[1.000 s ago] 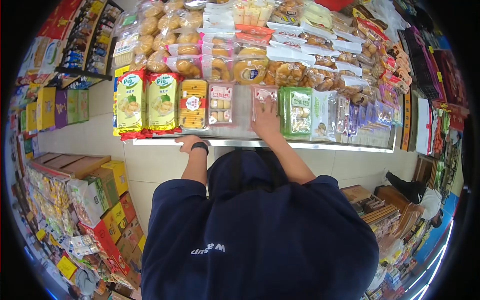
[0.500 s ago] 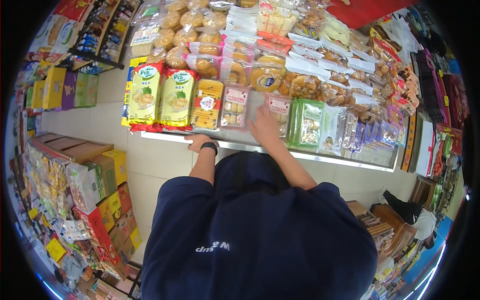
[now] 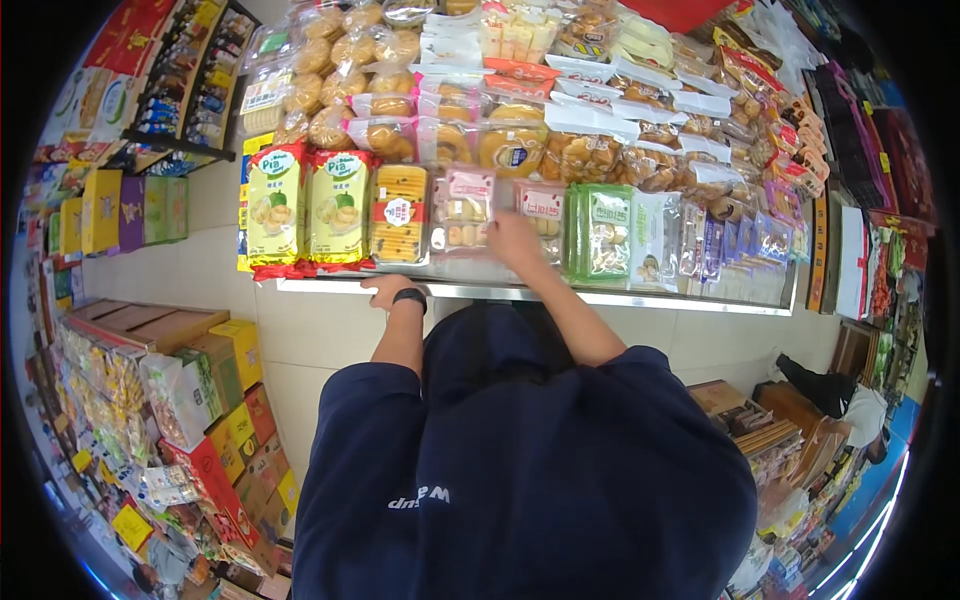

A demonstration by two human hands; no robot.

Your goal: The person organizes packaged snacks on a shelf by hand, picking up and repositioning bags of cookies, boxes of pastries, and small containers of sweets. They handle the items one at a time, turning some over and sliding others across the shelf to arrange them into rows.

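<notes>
My left hand (image 3: 388, 291), with a dark band at the wrist, rests on the display's metal front edge (image 3: 450, 291), its fingers apart and holding nothing. Blurred by motion, my right hand (image 3: 515, 238) is over the gap between two pink-labelled packs, close to the right side of the left pink pack (image 3: 464, 210). Whether it touches that pack cannot be made out. The right pink pack (image 3: 541, 208) lies just beyond its fingers. A yellow biscuit pack (image 3: 400, 214) and two green-and-yellow Pia packs (image 3: 275, 208) stand to the left, a green pack (image 3: 605, 232) to the right.
Bagged breads and buns (image 3: 515, 150) fill the rows behind. Small purple packets (image 3: 745, 240) lie at the right end. Stacked boxes (image 3: 225, 440) stand at the lower left, shelves (image 3: 190, 90) at the upper left. Another person (image 3: 862, 420) is at the lower right.
My right hand has moved left, off the right pink pack towards the left one. My left hand stays on the metal edge. The view has shifted slightly.
</notes>
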